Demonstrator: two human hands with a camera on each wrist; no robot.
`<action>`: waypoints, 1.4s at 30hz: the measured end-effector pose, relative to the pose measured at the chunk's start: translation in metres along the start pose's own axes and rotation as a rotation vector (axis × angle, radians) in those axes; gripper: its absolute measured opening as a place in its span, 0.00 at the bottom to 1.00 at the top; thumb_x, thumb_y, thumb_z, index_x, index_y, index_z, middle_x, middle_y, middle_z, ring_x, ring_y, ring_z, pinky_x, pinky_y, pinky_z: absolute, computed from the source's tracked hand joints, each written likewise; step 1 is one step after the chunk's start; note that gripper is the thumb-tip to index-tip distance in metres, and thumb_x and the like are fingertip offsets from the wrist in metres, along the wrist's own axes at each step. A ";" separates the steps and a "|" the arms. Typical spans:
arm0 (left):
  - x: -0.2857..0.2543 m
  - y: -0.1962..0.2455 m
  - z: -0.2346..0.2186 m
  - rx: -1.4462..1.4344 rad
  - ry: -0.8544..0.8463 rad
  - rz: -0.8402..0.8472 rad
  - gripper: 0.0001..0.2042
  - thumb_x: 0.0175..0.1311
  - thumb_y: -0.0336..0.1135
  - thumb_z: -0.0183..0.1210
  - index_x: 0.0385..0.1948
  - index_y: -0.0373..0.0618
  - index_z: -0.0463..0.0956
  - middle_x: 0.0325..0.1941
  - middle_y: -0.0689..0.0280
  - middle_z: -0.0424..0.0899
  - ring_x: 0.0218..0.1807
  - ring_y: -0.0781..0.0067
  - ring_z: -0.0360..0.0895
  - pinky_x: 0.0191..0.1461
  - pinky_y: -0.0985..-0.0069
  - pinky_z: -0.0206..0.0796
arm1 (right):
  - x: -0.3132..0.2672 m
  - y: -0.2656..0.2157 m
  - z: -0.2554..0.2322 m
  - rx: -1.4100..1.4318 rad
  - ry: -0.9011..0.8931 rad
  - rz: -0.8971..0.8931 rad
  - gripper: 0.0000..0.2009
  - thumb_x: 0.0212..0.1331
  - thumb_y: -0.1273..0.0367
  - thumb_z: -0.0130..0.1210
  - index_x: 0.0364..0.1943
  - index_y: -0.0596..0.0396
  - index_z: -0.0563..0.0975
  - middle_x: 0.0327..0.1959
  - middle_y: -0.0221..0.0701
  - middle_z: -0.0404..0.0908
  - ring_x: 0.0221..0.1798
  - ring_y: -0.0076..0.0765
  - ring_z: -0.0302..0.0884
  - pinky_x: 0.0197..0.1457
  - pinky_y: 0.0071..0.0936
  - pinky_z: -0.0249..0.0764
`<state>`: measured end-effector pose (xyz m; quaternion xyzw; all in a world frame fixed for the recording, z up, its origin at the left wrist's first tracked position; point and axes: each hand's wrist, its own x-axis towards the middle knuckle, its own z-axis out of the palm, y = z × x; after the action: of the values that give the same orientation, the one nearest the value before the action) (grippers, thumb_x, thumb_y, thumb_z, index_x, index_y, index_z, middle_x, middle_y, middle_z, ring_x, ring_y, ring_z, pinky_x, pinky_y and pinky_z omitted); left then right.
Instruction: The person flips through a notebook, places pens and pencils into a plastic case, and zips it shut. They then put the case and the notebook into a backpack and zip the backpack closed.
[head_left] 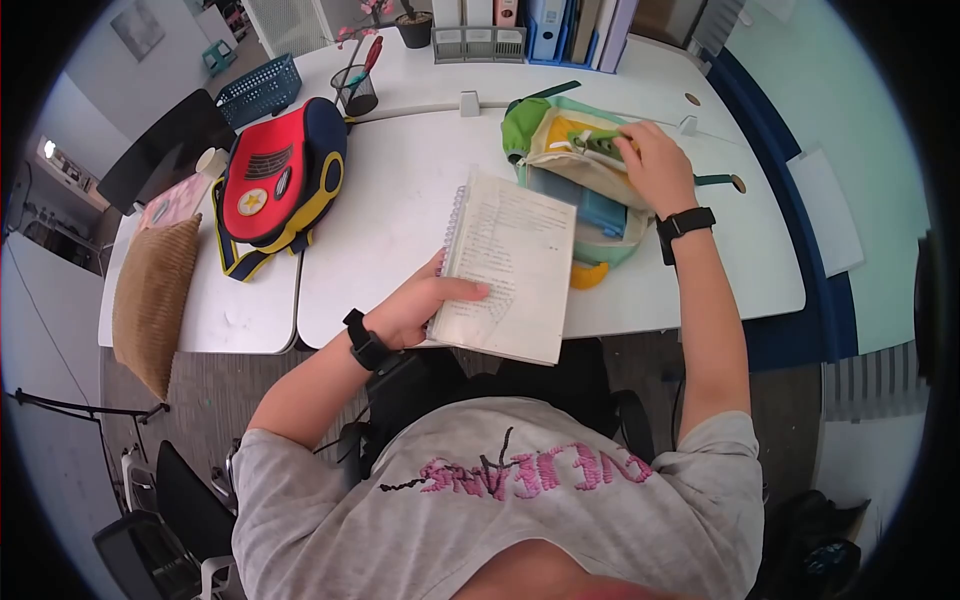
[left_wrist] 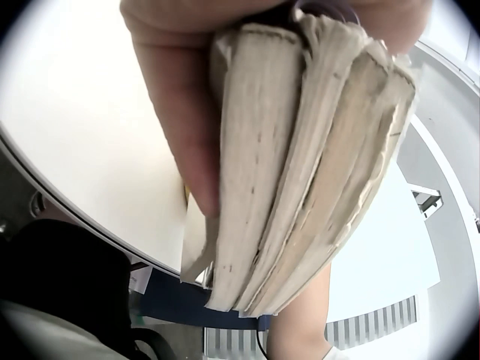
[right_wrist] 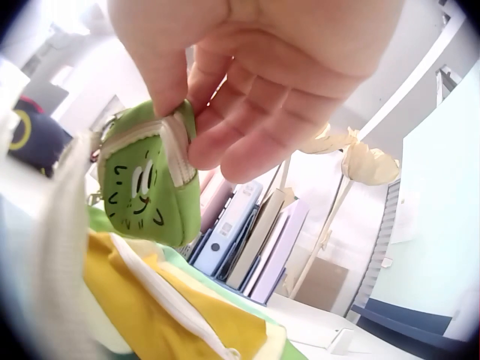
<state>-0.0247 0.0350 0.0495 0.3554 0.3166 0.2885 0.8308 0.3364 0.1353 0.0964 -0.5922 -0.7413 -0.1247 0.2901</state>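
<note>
My left hand (head_left: 415,305) grips a worn spiral notebook (head_left: 515,265) by its lower left corner, thumb on top, holding it over the near edge of the white table (head_left: 400,190). In the left wrist view the thumb (left_wrist: 187,127) presses on the thick stack of frayed pages (left_wrist: 300,172). My right hand (head_left: 650,160) is on the green, yellow and cream backpack (head_left: 565,150) lying on the table. In the right wrist view that right hand (right_wrist: 225,97) pinches a small green pouch with a cartoon face (right_wrist: 150,187) hanging from the backpack (right_wrist: 172,300).
A red and navy backpack (head_left: 280,175) lies at the left of the table. A mesh pen cup (head_left: 355,90), a teal basket (head_left: 260,90) and file holders with binders (head_left: 540,30) stand at the back. A tan cushion (head_left: 150,300) hangs off the left edge.
</note>
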 end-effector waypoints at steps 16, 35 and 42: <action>0.051 0.002 0.059 0.408 -0.308 0.018 0.41 0.64 0.29 0.70 0.77 0.38 0.56 0.72 0.57 0.73 0.72 0.66 0.71 0.76 0.67 0.62 | 0.029 -0.030 -0.054 0.141 0.157 -0.133 0.07 0.70 0.64 0.59 0.45 0.48 0.83 0.43 0.29 0.84 0.42 0.46 0.84 0.43 0.38 0.79; 0.124 -0.003 0.037 0.038 -0.026 -0.056 0.34 0.69 0.29 0.64 0.73 0.38 0.55 0.67 0.52 0.77 0.64 0.59 0.82 0.65 0.61 0.80 | -0.066 0.043 0.029 0.048 -0.489 0.032 0.40 0.54 0.71 0.60 0.76 0.60 0.62 0.66 0.48 0.75 0.68 0.55 0.74 0.63 0.47 0.77; 0.127 -0.002 0.057 -0.024 -0.064 -0.070 0.35 0.69 0.27 0.65 0.74 0.41 0.54 0.66 0.52 0.78 0.64 0.57 0.83 0.65 0.59 0.80 | -0.020 0.029 0.005 -0.058 -0.294 0.129 0.29 0.57 0.76 0.54 0.67 0.48 0.76 0.37 0.41 0.87 0.43 0.55 0.87 0.48 0.46 0.83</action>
<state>0.0977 0.1004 0.0381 0.3430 0.2985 0.2517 0.8543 0.3648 0.1291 0.0764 -0.6585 -0.7324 -0.0393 0.1685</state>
